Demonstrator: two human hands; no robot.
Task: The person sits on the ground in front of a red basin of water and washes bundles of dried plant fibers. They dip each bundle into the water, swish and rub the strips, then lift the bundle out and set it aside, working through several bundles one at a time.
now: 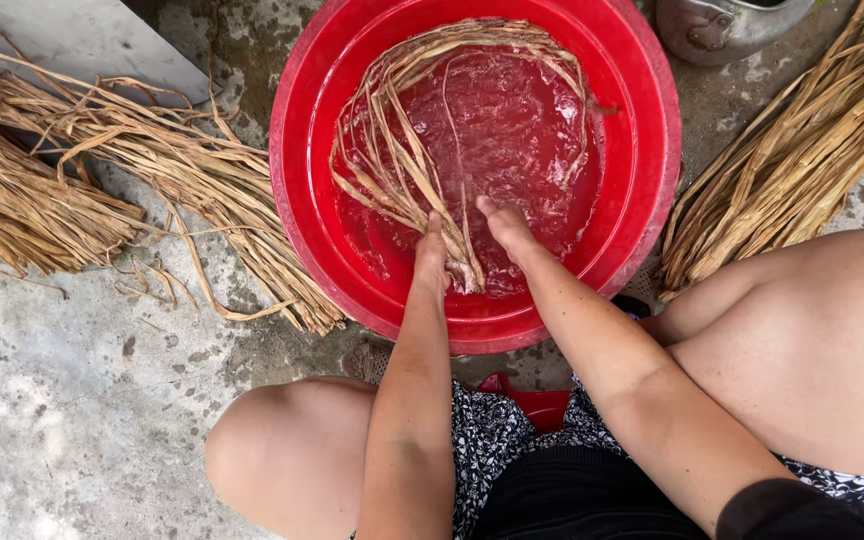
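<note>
A large red plastic basin (642, 150) full of water stands on the concrete ground in front of my knees. A looped bundle of long tan dried fibre strips (402, 170) soaks in it, curving round the far rim. My left hand (432, 250) is in the water at the near side, gripping the gathered ends of the strips. My right hand (504, 225) is beside it, also in the water, fingers curled on the same bundle; the fingertips are hidden under the surface.
Piles of dry tan strips lie on the ground at the left (102, 170) and at the right (802, 150). A grey metal pot (722, 25) stands at the top right. A grey board (72, 40) lies at the top left. My bare knees flank the basin.
</note>
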